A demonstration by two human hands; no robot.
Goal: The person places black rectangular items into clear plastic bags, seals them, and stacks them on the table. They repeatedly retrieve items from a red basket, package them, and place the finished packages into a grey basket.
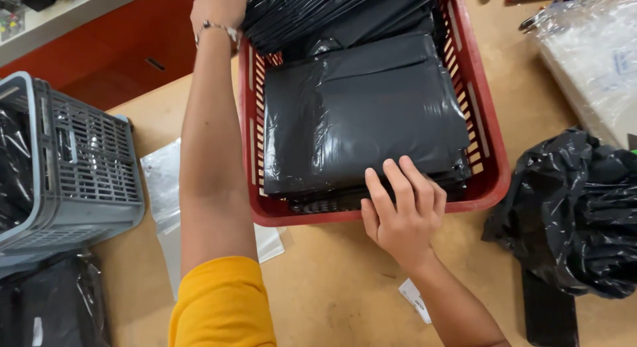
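Reaching far forward, the left hand [217, 8] is at the upper left corner of the red plastic basket [492, 168], where a pile of flat black plastic packets [312, 12] stands leaning at the back. The hand touches the edge of this pile, but its fingers are partly cut by the top of the picture, so I cannot tell if they are closed on a packet or only resting there. A thin bracelet [215, 28] is around the wrist, and a yellow sleeve [222, 304] covers the upper arm.

The right hand [401, 214] is at the near wall of the basket. Its fingers [398, 181] are spread and lie flat over the front edge of the top black packet [361, 115], pressing on it rather than gripping it. This packet lies flat on a stack of similar ones, which fills the near part of the basket.

The basket stands on a light wooden table [332, 287]. Left of it there is a grey plastic crate [79, 168] with black bags inside. A clear plastic bag [162, 188] lies flat on the table between the crate and the basket, under the left arm. At the right side a crumpled black bag [570, 214] is heaped, and behind it is a stack in clear wrapping [590, 55]. A small white label [415, 299] lies near the right wrist.
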